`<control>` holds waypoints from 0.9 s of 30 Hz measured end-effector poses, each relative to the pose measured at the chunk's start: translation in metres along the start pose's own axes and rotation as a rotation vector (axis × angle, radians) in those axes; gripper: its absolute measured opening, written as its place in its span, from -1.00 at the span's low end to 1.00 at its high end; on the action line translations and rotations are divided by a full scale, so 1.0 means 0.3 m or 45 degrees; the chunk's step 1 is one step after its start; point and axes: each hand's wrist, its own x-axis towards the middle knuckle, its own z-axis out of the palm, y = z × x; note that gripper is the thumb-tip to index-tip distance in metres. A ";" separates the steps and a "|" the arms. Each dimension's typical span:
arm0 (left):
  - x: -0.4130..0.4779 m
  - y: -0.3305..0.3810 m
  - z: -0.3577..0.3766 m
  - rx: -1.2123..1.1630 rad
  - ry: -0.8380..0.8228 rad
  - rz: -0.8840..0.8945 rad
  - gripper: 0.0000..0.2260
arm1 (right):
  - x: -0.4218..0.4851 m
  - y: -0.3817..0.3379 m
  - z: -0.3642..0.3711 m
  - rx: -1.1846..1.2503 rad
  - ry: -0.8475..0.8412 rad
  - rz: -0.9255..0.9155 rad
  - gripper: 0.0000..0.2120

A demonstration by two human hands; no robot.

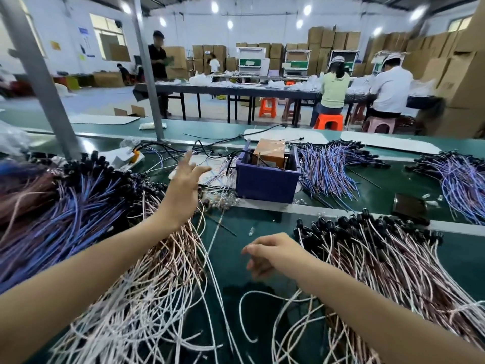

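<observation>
1. My left hand (183, 190) is up in the air just left of the blue box (265, 183). Its fingers (187, 156) are spread and hold nothing. I read it as a reach toward the box or the thin strands beside it.
2. My right hand (273, 253) hovers over the green surface (262, 224) in front of the box, on my side of it. Its fingers (252, 250) are loosely curled and pinch nothing I can see. The view is a bit blurred.
3. The pink-white wire heap (147, 298) lies front-left of the box, under my left forearm. The capped bundle (380, 253) lies front-right of the box, just beside my right hand, black caps toward the box.
4. Risk: my left forearm crosses the heap. A low pull-back could snag loops and drag strands off the near edge.
5. Risk: only a bare strip in front of the box separates the heap from the capped bundle, and a stray white wire (244, 311) already loops into it. A careless right-hand sweep could mix the two lots.
6. Risk: thin rods stand up beside the orange block (270, 152) inside the box. A fast reach could jab the spread fingers on the rods or shove the box.
7. Risk: small clear bits (223, 199) sit at the box's front-left corner, and a brushing wrist could scatter them.
8. Risk: purple-blue wires (65, 219) lie left of the box, touching the heap, so a wrong-colour grab looks easy.
</observation>
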 end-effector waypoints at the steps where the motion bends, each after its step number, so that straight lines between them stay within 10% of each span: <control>1: -0.013 0.048 -0.005 -0.119 0.037 0.098 -0.34 | 0.011 -0.014 0.003 0.119 0.016 -0.006 -0.83; 7: -0.090 0.294 0.032 -0.517 -0.097 0.668 -0.16 | 0.066 -0.114 0.025 0.545 0.084 -0.255 -0.87; 16: -0.132 0.303 0.061 -0.761 -0.335 0.289 -0.21 | 0.060 -0.114 -0.002 0.833 0.192 -0.343 -0.85; 21: -0.148 0.254 0.058 -0.451 -0.216 0.141 -0.60 | 0.063 -0.191 -0.064 0.962 0.381 -0.337 -0.86; 27: -0.114 0.165 -0.062 -0.905 -0.661 -0.250 -0.87 | 0.028 -0.206 -0.309 1.229 0.769 -0.355 -0.79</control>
